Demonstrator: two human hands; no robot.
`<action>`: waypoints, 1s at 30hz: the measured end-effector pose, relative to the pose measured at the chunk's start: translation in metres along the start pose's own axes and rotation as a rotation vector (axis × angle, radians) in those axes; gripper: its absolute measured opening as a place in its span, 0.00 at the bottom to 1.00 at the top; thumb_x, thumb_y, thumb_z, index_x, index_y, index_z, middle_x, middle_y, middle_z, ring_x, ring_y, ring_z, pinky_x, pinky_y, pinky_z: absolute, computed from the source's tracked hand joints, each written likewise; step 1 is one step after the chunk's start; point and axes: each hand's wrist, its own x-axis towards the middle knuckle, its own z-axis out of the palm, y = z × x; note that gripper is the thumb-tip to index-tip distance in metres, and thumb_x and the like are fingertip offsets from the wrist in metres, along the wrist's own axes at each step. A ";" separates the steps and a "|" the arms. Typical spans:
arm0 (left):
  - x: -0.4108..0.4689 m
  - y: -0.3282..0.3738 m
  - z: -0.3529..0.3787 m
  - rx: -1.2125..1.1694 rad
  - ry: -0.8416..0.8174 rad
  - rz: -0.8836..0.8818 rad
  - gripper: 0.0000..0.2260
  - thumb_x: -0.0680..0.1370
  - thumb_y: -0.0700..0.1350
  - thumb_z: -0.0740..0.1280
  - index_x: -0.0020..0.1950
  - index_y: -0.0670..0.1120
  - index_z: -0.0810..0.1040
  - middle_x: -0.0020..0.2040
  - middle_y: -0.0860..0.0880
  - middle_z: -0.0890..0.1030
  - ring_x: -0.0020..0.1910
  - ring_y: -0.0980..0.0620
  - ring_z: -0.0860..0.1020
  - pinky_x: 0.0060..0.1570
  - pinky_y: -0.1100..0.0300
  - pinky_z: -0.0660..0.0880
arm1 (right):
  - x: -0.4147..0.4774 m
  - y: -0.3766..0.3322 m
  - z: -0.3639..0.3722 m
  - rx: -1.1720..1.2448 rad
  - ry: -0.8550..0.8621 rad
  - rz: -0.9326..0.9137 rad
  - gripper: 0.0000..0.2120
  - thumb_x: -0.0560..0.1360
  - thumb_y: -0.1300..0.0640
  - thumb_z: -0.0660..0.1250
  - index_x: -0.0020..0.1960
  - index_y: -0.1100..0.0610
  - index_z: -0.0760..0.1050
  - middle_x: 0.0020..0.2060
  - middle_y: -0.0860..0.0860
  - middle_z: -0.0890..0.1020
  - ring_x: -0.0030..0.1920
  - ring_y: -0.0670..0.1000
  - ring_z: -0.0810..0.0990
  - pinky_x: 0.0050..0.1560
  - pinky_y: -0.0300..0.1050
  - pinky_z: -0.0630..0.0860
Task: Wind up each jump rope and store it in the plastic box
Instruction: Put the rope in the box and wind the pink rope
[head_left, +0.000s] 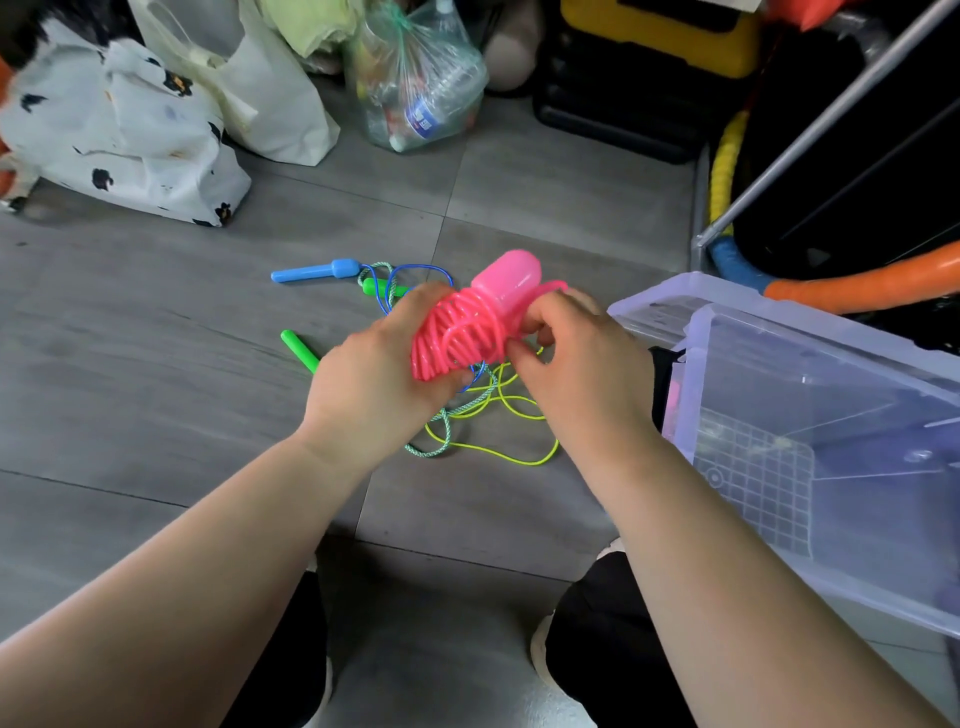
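A pink jump rope (467, 332) is wound in many coils round its pink handles, whose rounded end sticks up at the far side. My left hand (374, 379) grips the coiled bundle from the left and below. My right hand (576, 364) pinches the cord at the bundle's right side. Both hold it above the grey floor. Under them lies a tangle of other ropes: a blue handle (317, 271) with blue cord, green handles (298, 349), a yellow-green cord (498, 447) and a braided teal cord (441, 436). The clear plastic box (810, 332) stands open on the right.
Bags line the far side: a white spotted bag (124, 130), a cream bag (270, 93) and a clear bag of bottles (415, 88). A black and yellow case (649, 78), a metal bar (831, 119) and foam-covered hoops (857, 283) stand at the far right. My knees are below.
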 end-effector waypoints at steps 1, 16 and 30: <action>0.000 0.000 0.000 0.042 0.005 0.015 0.27 0.70 0.49 0.70 0.67 0.54 0.65 0.54 0.47 0.80 0.53 0.40 0.76 0.47 0.55 0.69 | 0.000 0.001 0.001 -0.020 -0.018 -0.030 0.06 0.73 0.54 0.64 0.45 0.56 0.75 0.48 0.51 0.79 0.48 0.54 0.77 0.37 0.42 0.60; 0.005 0.001 -0.003 -0.304 0.051 0.027 0.27 0.61 0.51 0.68 0.60 0.56 0.70 0.40 0.67 0.74 0.42 0.61 0.75 0.43 0.72 0.70 | 0.004 0.001 0.001 0.336 0.155 0.202 0.14 0.66 0.53 0.56 0.24 0.54 0.57 0.18 0.50 0.63 0.25 0.49 0.61 0.24 0.37 0.57; 0.008 -0.010 -0.004 -0.339 -0.073 -0.011 0.23 0.66 0.42 0.75 0.58 0.52 0.72 0.39 0.64 0.72 0.34 0.75 0.73 0.34 0.82 0.64 | 0.003 0.004 -0.006 0.097 0.031 -0.002 0.15 0.70 0.59 0.65 0.56 0.54 0.72 0.49 0.53 0.77 0.44 0.55 0.75 0.40 0.45 0.65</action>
